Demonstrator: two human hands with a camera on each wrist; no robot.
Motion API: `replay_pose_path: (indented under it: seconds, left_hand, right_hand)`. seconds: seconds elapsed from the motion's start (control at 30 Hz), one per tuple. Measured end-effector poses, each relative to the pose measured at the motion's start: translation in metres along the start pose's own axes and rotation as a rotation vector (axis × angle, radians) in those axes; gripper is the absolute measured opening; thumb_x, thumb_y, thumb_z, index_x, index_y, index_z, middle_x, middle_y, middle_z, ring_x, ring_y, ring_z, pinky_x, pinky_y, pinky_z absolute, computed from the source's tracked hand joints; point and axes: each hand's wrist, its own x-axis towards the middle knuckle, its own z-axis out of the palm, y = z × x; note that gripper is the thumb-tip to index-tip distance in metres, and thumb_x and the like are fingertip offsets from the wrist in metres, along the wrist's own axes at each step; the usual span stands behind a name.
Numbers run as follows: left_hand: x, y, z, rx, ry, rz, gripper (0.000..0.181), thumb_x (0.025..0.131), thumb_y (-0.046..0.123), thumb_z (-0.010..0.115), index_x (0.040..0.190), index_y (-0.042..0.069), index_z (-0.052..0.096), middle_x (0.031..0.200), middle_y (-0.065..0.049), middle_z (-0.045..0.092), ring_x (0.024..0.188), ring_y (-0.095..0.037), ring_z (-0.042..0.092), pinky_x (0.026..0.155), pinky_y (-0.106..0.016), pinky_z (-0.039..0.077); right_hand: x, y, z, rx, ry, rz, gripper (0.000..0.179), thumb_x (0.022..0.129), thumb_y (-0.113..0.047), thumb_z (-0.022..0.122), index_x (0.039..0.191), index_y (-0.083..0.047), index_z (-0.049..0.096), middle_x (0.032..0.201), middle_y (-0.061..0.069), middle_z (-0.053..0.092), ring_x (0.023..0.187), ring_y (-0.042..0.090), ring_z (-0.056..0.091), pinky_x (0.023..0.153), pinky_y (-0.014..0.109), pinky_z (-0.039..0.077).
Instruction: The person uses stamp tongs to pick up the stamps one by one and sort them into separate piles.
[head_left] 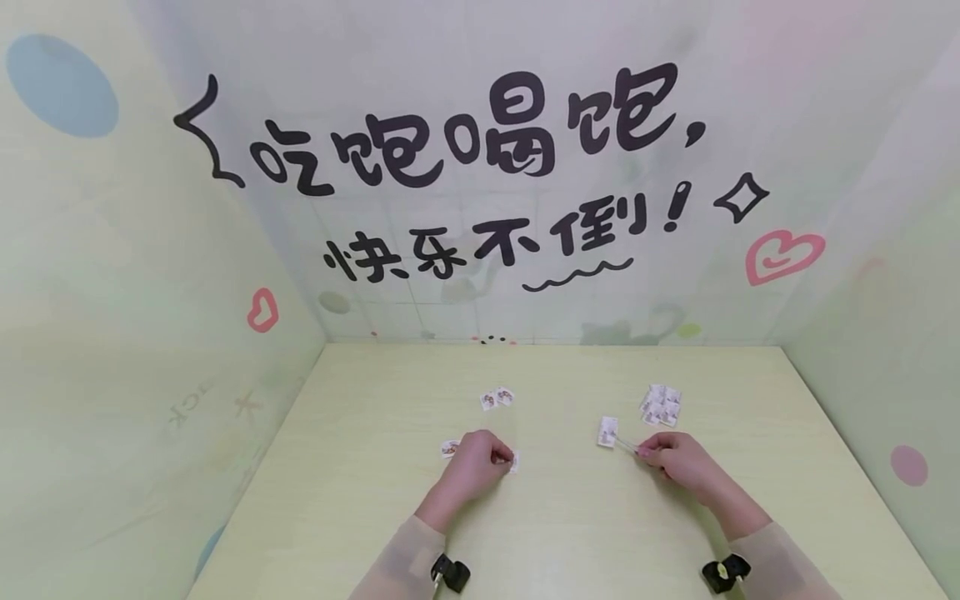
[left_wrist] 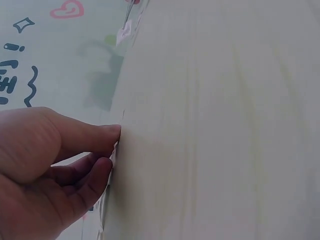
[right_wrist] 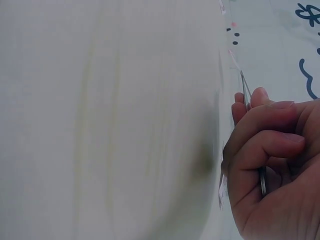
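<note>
My right hand point(head_left: 678, 460) grips a pair of metal tweezers point(head_left: 625, 444), with one handle end showing below the curled fingers in the right wrist view. At the tweezers' tips is a small white printed card point(head_left: 607, 431), held a little over the table in the left wrist view. My left hand point(head_left: 474, 462) is low at the tabletop, thumb and finger pinching the edge of another small white card point(head_left: 514, 462), which the fingers partly cover. Close beside the left hand lies a card with an orange picture point(head_left: 449, 448).
Two small picture cards point(head_left: 497, 397) lie beyond the left hand. A cluster of several white printed cards point(head_left: 662, 404) lies beyond the right hand. The pale wooden table point(head_left: 558, 517) meets printed fabric walls point(head_left: 480, 308) at the back and both sides.
</note>
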Motion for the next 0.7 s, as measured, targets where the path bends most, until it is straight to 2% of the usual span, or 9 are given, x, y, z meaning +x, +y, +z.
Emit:
replay_pose_path:
  seconds: [0.33,0.57,0.7]
  left_hand:
    - [0.002,-0.002,-0.001,-0.027,-0.017,-0.048,0.009,0.090,-0.001,0.081,0.092,0.007,0.084,0.081,0.006,0.069,0.073,-0.007,0.056,0.066,-0.025,0.050]
    - [0.003,-0.005,-0.001,-0.025,-0.009,-0.041,0.009,0.089,0.000,0.082,0.092,0.008,0.084,0.080,0.007,0.070,0.072,-0.006,0.057,0.066,-0.025,0.051]
    - [0.003,-0.005,0.000,-0.033,-0.012,-0.048,0.009,0.089,0.000,0.082,0.092,0.008,0.084,0.080,0.007,0.069,0.071,-0.007,0.057,0.065,-0.025,0.051]
  right_hand:
    - [-0.003,0.005,-0.021,-0.003,0.051,0.017,0.023,0.105,-0.012,0.065,0.114,0.009,0.070,0.083,0.002,0.059,0.068,0.015,0.048,0.061,0.027,0.042]
    - [-0.007,0.017,-0.046,-0.029,0.104,0.055,0.027,0.106,-0.015,0.064,0.118,0.009,0.068,0.088,0.002,0.061,0.074,0.016,0.051,0.064,0.028,0.043]
    - [-0.008,0.025,-0.059,-0.014,0.129,0.068,0.031,0.106,-0.016,0.065,0.120,0.012,0.066,0.087,0.001,0.060,0.072,0.015,0.053,0.063,0.027,0.044]
